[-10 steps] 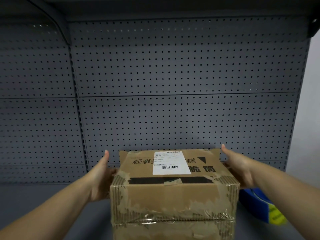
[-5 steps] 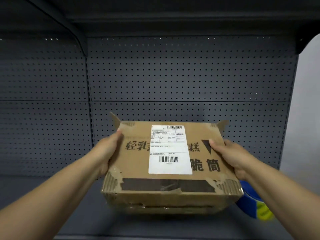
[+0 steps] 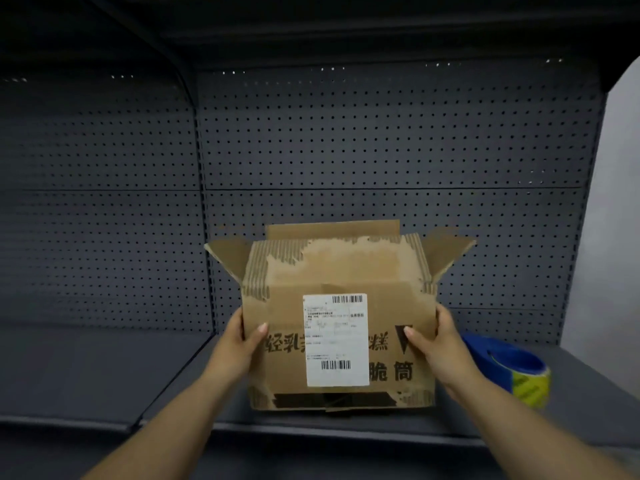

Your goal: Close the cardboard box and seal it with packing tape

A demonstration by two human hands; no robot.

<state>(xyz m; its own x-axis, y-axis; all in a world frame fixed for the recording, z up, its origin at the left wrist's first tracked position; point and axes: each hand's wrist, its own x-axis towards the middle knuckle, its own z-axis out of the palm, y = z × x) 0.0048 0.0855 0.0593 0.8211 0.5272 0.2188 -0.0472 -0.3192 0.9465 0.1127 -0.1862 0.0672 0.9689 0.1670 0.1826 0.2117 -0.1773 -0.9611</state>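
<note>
A worn brown cardboard box [image 3: 287, 355] with a white shipping label and black printed characters stands on the grey shelf [image 3: 104, 375], its labelled side facing me. Its top flaps stand open: one sticks out left, one right, one rises at the back. My left hand [image 3: 239, 344] grips the box's left edge, thumb on the front face. My right hand [image 3: 436, 344] grips the right edge the same way. A blue roll of packing tape [image 3: 512, 372] with a yellow-green label lies on the shelf just right of the box, behind my right wrist.
A grey pegboard wall [image 3: 381, 150] backs the shelf, with another shelf overhead. A pale wall [image 3: 616, 220] shows at the far right. The shelf's front lip [image 3: 311, 431] runs just below the box.
The box has been tipped over from its sealed side facing up to the labelled side facing me, so the open flaps now point up. Both hands stayed on its sides.
</note>
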